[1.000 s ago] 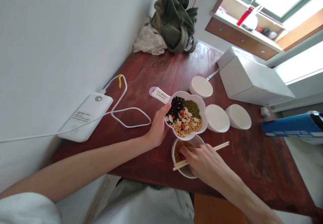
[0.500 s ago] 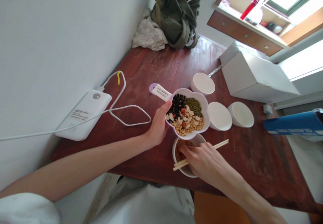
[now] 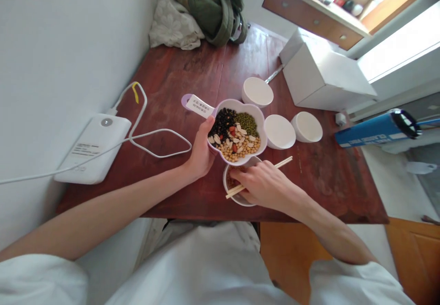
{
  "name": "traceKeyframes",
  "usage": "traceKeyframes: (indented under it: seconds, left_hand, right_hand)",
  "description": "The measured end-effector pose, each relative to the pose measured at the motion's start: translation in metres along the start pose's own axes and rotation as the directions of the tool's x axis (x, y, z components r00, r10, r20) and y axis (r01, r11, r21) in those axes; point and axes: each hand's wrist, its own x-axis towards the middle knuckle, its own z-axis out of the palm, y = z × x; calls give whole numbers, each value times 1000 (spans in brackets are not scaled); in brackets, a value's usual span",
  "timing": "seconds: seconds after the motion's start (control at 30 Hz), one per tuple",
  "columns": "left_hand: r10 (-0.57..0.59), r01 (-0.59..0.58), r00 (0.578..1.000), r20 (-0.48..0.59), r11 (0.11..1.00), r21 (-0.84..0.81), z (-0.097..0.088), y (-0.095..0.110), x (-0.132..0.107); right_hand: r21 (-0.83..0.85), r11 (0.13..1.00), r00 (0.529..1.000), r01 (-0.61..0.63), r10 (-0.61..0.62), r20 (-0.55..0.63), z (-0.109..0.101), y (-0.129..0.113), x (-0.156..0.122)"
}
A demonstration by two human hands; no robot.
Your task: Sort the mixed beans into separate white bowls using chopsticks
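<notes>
My left hand [image 3: 202, 151] is closed on the short handle end of a lilac flower-shaped dish [image 3: 263, 135], thumb on the rim. The dish holds black beans [image 3: 225, 121], green mung beans [image 3: 246, 124], yellow soybeans [image 3: 252, 147] and pale peanut pieces with a few red ones. Just below it stands a white bowl [image 3: 226, 183] with brownish-yellow beans inside, partly covered by the dish. My right hand [image 3: 259, 181] reaches into this bowl, its fingers curled and fingertips hidden. A pair of wooden chopsticks [image 3: 283, 162] passes through the right hand, slanting across the bowl.
Three white bowls [image 3: 280, 132] stand beyond the dish. At left lies a white power bank [image 3: 94, 149] with a looped cable [image 3: 144, 108]. A green bag [image 3: 213, 7] and a white box [image 3: 312, 73] stand farther back. A blue tumbler [image 3: 374, 131] is at right.
The whole view has shifted, so things on the table appear farther up and left. My left hand keeps the dish, and my right hand stays in the bowl with the chopsticks.
</notes>
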Motion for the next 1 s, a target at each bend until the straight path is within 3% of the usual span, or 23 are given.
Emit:
traceKeyframes:
  seconds: [0.1, 0.27, 0.5, 0.77, 1.0]
  left_hand:
    - [7, -8, 1000, 16, 1000, 15, 2, 1, -1]
    - [8, -8, 1000, -23, 1000, 21, 1, 1, 0]
    - [29, -30, 999, 22, 999, 43, -1, 0, 0]
    - [38, -42, 998, 53, 997, 63, -1, 1, 0]
    - [43, -44, 999, 12, 993, 107, 2, 4, 0]
  right_hand:
    - [5, 1000, 996, 9, -9, -83, -1, 1, -2]
    - [10, 1000, 992, -7, 8, -126, 2, 2, -5]
    - [45, 999, 984, -15, 23, -179, 2, 6, -11]
    - [85, 996, 984, -22, 37, -172, 6, 9, -12]
    - [88, 996, 982, -31, 47, -183, 6, 7, -12]
